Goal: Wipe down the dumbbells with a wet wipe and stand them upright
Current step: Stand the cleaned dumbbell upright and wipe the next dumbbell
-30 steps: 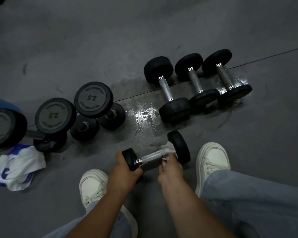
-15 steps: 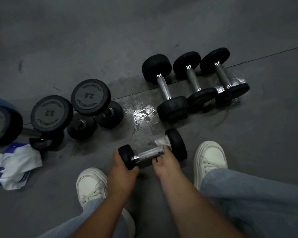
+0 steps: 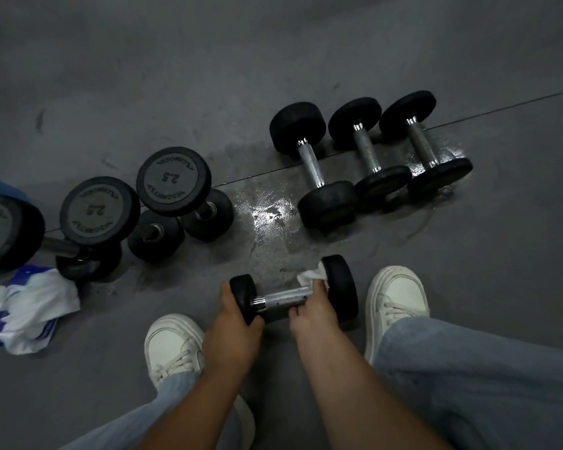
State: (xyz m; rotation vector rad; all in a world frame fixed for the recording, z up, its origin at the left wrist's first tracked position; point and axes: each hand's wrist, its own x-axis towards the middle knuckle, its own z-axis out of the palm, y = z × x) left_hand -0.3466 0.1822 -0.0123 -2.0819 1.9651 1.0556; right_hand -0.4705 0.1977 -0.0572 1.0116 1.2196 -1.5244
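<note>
Both forearms [image 3: 348, 375] are shown bare, and nothing is worn on the left hand [image 3: 231, 323] or the right hand [image 3: 312, 315]. The legs are covered by light blue denim jeans [image 3: 485, 378], loosely cut, with faded fabric and soft creases. White lace-up shoes are worn: the left shoe [image 3: 173, 345] and the right shoe [image 3: 397, 297] are built with thick pale soles, rounded toe caps and stitched panels. White laces [image 3: 392, 308] are threaded across the tongues, and the shoe tops are overlapped by the jeans' hems.
</note>
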